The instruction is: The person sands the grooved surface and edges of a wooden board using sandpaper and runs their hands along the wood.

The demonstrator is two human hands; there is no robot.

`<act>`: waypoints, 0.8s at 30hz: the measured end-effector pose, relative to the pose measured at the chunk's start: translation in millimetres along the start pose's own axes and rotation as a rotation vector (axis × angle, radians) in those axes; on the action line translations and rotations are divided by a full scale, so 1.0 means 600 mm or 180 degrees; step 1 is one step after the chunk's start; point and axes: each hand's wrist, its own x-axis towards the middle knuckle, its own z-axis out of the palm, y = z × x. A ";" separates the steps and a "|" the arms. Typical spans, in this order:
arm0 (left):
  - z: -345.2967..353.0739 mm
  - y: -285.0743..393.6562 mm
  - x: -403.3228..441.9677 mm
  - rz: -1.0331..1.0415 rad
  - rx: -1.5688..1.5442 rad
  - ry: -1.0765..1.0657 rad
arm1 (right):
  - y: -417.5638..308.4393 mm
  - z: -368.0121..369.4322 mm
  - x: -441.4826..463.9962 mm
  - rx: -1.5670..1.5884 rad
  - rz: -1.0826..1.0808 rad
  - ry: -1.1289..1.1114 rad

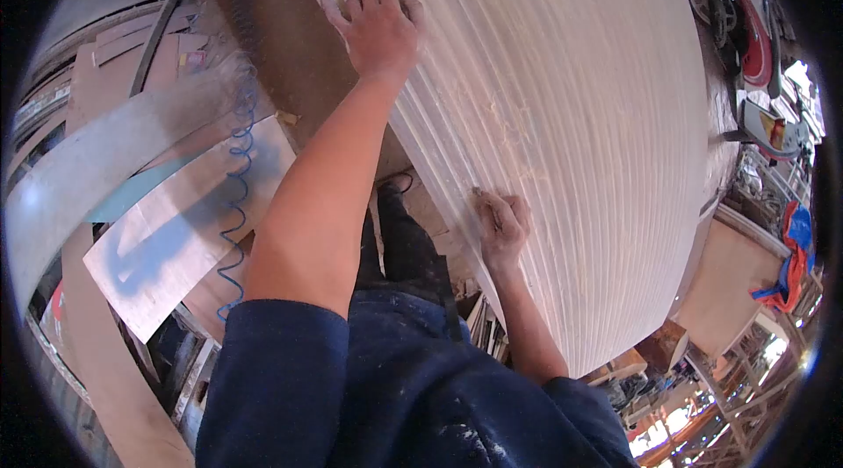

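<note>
A large pale panel with long parallel grooves fills the middle and right of the view, dusty on its surface. My left hand lies on the panel near its left edge at the top, fingers spread. Lower down, my right hand rests on the grooved surface close to the same edge, its fingers curled together. Whether anything small is between those fingers is hidden.
A coiled blue hose hangs at the left over a board with blue paint. Plywood strips lie beyond it. Parked motorcycles stand at the upper right, with a brown board and blue-orange cloth below.
</note>
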 end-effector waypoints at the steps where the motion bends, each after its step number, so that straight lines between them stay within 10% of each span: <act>1: -0.001 0.001 -0.004 0.0057 0.0051 0.0011 | -0.005 -0.002 -0.004 -0.0089 0.0133 0.0030; 6: 0.000 0.001 -0.003 0.0118 0.0057 0.0079 | -0.070 0.091 0.171 0.0021 -0.0222 -0.0007; 14: 0.003 -0.001 -0.004 0.0059 0.0116 -0.0025 | 0.039 -0.013 -0.068 -0.0295 0.0218 0.0046; 24: -0.003 -0.001 -0.001 0.0143 0.0163 -0.0092 | -0.066 0.093 0.157 -0.0045 -0.0367 0.0202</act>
